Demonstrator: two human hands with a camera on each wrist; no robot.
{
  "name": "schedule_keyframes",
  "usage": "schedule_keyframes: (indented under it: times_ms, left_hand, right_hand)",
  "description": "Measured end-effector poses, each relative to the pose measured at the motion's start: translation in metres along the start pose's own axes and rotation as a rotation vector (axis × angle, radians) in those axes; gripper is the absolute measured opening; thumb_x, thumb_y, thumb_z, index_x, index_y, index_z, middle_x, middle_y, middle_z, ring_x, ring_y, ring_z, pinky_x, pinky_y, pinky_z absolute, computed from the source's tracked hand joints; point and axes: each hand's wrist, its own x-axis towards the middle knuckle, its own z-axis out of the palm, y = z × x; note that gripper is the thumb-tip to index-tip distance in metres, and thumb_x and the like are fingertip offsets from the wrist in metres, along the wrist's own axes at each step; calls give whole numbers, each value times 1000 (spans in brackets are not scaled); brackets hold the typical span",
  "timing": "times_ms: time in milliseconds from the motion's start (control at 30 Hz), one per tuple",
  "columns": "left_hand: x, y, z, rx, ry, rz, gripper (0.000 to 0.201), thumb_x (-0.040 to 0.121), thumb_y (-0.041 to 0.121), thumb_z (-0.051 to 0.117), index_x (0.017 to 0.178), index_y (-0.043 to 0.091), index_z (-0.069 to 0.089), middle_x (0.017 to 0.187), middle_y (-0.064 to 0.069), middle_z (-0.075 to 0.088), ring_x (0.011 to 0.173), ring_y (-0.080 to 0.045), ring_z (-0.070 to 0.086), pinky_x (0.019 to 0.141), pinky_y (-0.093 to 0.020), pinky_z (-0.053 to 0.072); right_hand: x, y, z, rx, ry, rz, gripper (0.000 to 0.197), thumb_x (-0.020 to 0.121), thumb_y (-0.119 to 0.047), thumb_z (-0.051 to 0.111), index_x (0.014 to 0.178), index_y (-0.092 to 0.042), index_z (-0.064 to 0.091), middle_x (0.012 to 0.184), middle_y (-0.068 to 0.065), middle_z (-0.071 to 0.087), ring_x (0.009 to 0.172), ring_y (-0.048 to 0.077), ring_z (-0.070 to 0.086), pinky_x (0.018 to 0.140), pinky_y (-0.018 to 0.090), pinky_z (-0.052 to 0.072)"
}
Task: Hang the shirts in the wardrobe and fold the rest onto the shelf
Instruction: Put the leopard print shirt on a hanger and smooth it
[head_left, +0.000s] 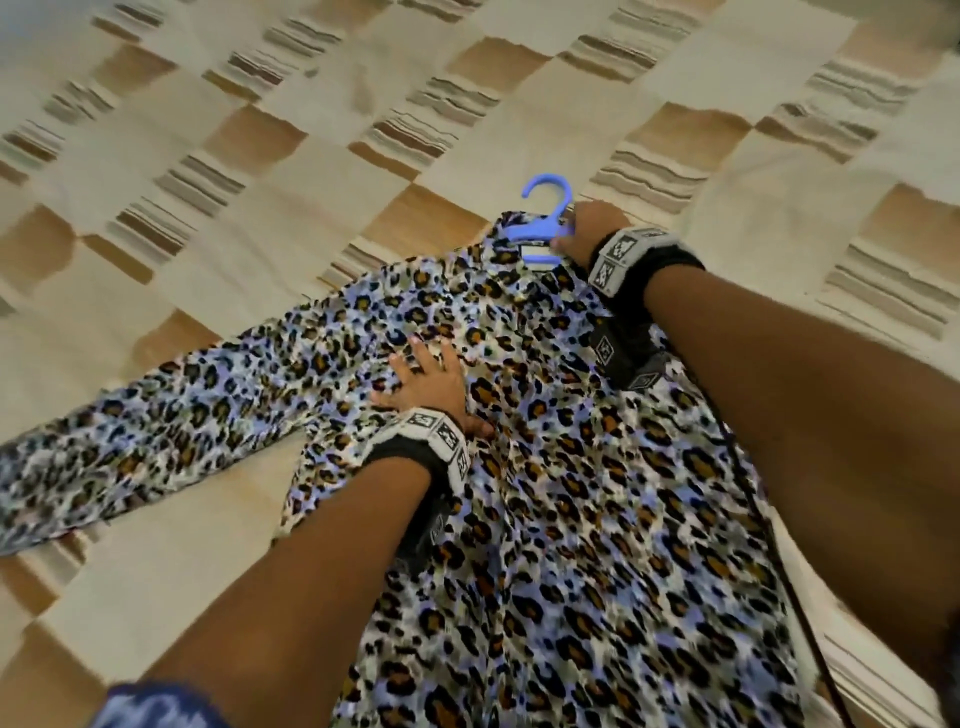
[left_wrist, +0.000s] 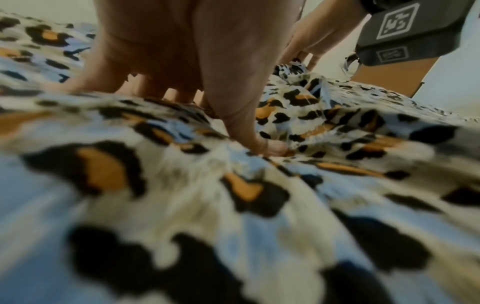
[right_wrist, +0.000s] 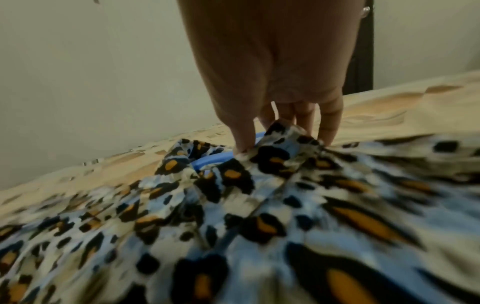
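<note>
Spread flat on a beige and brown checked bedcover: a soft shirt with blue, black and orange leopard spots. Reaching from the bottom middle of the head view up to about 12 o'clock, with one long sleeve running out toward 9 o'clock.

Tucked in at the collar, at the 12 o'clock end of the shirt: a light blue plastic hanger. Hook poking out past the cloth, curling toward 11 o'clock.

Left hand lying palm down on the middle of the shirt, just where the sleeve starts. Fingers straight and spread, pressing on the cloth, curled round nothing. Seen the same in the left wrist view, thumb and fingertips touching the spotted cloth.

Right hand up at the collar, at about 1 o'clock from the left hand and well apart from it. Thumb and fingers pointing down and pinching the collar cloth together with the hanger bar under it.

Plain pale wall behind the bed in the right wrist view.
</note>
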Motion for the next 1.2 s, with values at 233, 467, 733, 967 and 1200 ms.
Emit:
schedule_keyframes:
  times_ms: [233, 467, 733, 967, 1200]
  left_hand:
    - [9, 10, 4, 20, -45, -69, 127, 70, 61, 68, 145, 16, -23, 152, -16, -27, 139, -47, -14, 101, -74, 13]
    - [11, 3, 2, -23, -86, -54, 126, 70, 56, 72, 146, 22, -23, 152, -10, -31, 140, -43, -18, 103, -74, 10]
    - [-26, 0, -12, -57, -2, -10, 116, 73, 49, 74, 150, 23, -10, 157, -10, -14, 143, -40, -6, 107, -68, 11]
    - [-158, -1, -50, -291, 583, 237, 25, 97, 19, 48, 114, 7, 60, 109, -14, 64, 96, -31, 59, 78, -36, 46]
    - [-283, 30, -177, -424, 768, 563, 40, 91, 28, 59, 127, 11, 54, 121, -12, 61, 112, -32, 54, 99, -43, 35]
  right_hand:
    - [27, 11, 11, -66, -24, -11, 42, 90, -23, 59, 128, -14, 45, 129, 18, 43, 114, 36, 45, 89, 41, 40]
    - [23, 15, 11, 56, -31, -83, 40, 89, -26, 62, 122, -13, 44, 118, 20, 48, 81, 30, 44, 70, 33, 35]
    - [-129, 29, 6, 592, 175, -144, 28, 93, 2, 47, 120, 3, 42, 112, 23, 53, 91, 38, 53, 59, 27, 32]
    - [-229, 50, -80, 578, 160, -216, 37, 91, 0, 53, 128, 1, 49, 123, 20, 58, 106, 33, 57, 72, 26, 33]
    - [-310, 7, -231, 594, 286, -338, 30, 88, 3, 56, 117, 0, 58, 105, 12, 60, 95, 25, 54, 80, 31, 36]
